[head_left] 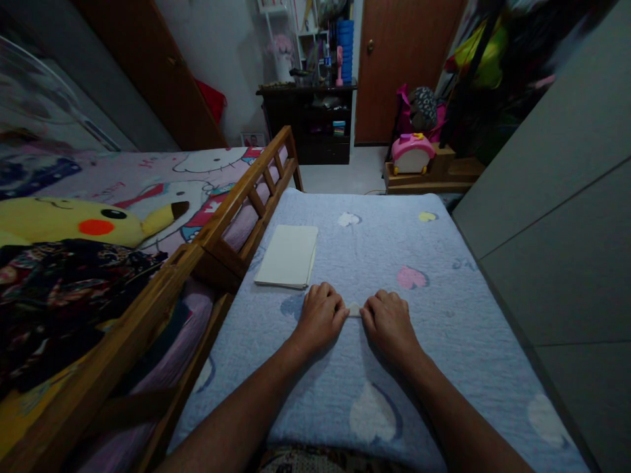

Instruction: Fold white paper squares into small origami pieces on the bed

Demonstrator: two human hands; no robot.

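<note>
Low over the blue bedspread (444, 368), my left hand (323, 314) and my right hand (389, 322) face each other, fingers closed. Between them shows a small pale piece (354, 310), maybe folded paper, its exact kind unclear. Each hand pinches one end of it, and the fingers cover those ends. Beyond my left hand, a stack of white paper sheets (288, 256) lies flat on the bedspread, apart from both hands.
A wooden bed rail (211, 230) runs along the left, with a yellow plush toy (73, 220) on the bed behind it. Pale cabinets (557, 249) border the right side. At the far end stand a dark cabinet (305, 121) and a pink toy case (413, 154).
</note>
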